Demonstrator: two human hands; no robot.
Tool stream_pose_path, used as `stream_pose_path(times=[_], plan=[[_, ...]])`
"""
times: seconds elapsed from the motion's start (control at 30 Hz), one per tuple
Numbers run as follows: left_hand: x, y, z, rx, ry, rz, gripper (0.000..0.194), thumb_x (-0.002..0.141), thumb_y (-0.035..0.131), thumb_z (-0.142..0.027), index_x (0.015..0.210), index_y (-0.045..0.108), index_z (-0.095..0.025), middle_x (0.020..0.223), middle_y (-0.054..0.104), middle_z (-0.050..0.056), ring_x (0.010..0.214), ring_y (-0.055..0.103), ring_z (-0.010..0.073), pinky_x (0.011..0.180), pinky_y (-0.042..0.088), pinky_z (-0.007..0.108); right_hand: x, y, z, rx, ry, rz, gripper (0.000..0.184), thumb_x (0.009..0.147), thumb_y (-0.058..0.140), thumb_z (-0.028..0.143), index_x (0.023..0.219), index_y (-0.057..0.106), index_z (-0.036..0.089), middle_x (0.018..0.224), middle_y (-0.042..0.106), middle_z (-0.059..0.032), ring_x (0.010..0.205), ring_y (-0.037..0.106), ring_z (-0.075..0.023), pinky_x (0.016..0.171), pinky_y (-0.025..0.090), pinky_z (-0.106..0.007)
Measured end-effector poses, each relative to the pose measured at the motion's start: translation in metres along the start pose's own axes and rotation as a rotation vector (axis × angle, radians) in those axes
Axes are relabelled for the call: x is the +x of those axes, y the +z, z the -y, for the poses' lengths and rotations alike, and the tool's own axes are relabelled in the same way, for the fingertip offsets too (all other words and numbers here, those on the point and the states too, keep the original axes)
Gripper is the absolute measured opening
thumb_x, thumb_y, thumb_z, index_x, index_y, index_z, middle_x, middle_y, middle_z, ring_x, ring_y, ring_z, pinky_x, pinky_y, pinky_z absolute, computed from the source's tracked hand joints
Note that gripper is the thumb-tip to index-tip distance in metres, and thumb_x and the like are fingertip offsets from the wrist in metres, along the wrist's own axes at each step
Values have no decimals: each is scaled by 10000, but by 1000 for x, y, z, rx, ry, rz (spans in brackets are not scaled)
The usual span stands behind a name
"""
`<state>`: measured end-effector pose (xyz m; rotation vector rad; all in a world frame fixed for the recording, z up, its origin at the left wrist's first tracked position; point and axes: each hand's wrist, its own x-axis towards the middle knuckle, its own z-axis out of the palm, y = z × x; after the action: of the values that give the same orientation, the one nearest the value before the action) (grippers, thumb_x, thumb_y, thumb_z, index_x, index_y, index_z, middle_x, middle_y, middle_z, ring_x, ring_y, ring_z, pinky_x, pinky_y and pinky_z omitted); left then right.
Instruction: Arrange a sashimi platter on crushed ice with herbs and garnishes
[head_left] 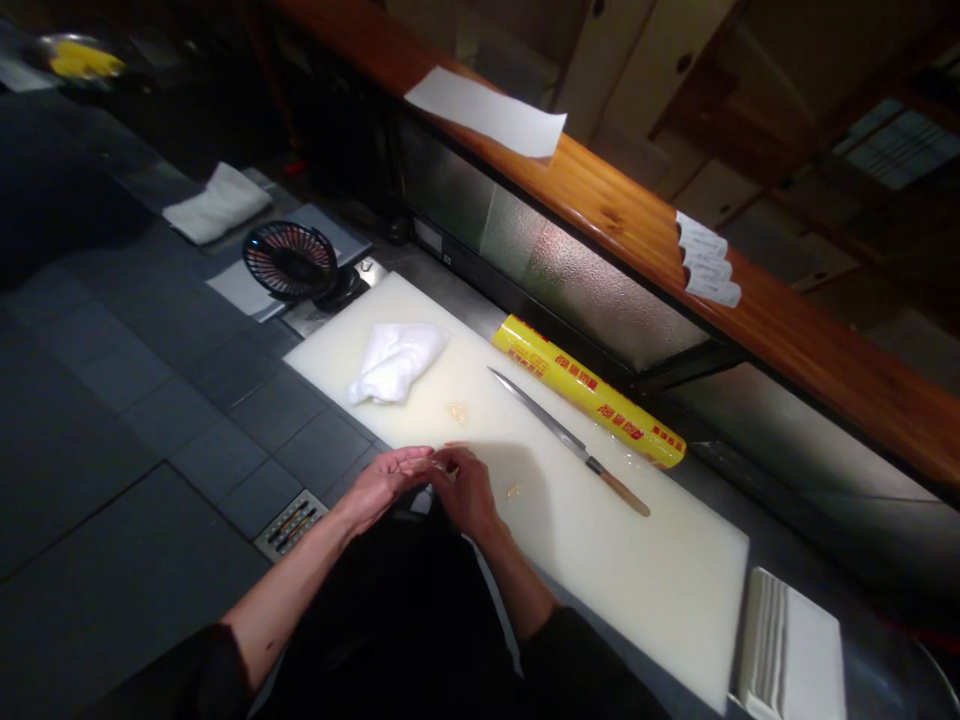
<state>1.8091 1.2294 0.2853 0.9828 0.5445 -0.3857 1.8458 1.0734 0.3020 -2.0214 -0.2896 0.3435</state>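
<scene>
The right hand (466,490) closes its fingers on a small pale morsel (441,464) above the open left hand (382,487), over the edge of a white cutting board (637,570); a fumble risks dropping it onto the dark tiled bench (127,470), and a careless reach risks meeting the bare long kitchen knife (559,432).

Dim scene, with light pooling on the pale cutting board (600,560), soft shadows, and bowed edges.

Just beside a yellow roll of cling film (589,390), a long slicing knife (555,428) with a wooden handle; beyond the roll, a wooden counter (600,205) bearing a white paper sheet (486,112) and paper slips (707,260); left of the roll, a crumpled white cloth (396,362) and a black desk fan (289,262); right of it, folded white towels (787,645).
</scene>
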Motion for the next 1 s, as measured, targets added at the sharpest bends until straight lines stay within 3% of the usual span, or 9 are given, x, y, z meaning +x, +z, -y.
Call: stream_pose_path(times=[0.1,0.2,0.37,0.77,0.9,1.0], plan=[[1,1,3,7,55,47,513,657,849,-315,1085,683,-87,1085,713,150,989,673,228,923,512,288,9,4,-3,-57,49,-70,96,805,647,182,863,724,180,847,678,-33,808,585,-166,769,461,-288],[4,2,4,-16,59,69,499,668,838,-297,1101,691,-97,1095,712,141,996,671,234,895,516,271,13,5,-7,-72,78,-71,120,805,649,189,879,743,189,832,667,-27,764,580,-156,746,464,-282],[10,8,4,-1,33,-48,422,715,814,-319,1040,706,-74,1029,726,140,942,683,222,884,520,268,19,7,-11,-91,44,26,147,822,656,208,928,756,189,834,677,-34,739,583,-153,737,478,-280],[17,2,2,-127,4,-192,643,516,914,-248,1077,649,-79,953,738,120,894,683,195,887,513,266,26,7,-21,-86,12,-6,137,841,636,208,925,739,173,840,677,-38,705,597,-138,702,490,-262],[18,6,2,-104,8,-218,576,527,920,-263,1025,679,-101,960,738,98,879,679,183,843,521,249,32,11,-21,-98,37,-9,134,835,632,224,908,734,176,831,682,-37,711,601,-142,709,494,-268],[21,7,3,-86,1,-250,510,566,912,-303,973,688,-94,929,738,106,838,688,185,801,539,253,35,3,-27,-65,85,-31,199,837,616,261,970,722,158,860,693,-51,712,608,-148,716,506,-278]])
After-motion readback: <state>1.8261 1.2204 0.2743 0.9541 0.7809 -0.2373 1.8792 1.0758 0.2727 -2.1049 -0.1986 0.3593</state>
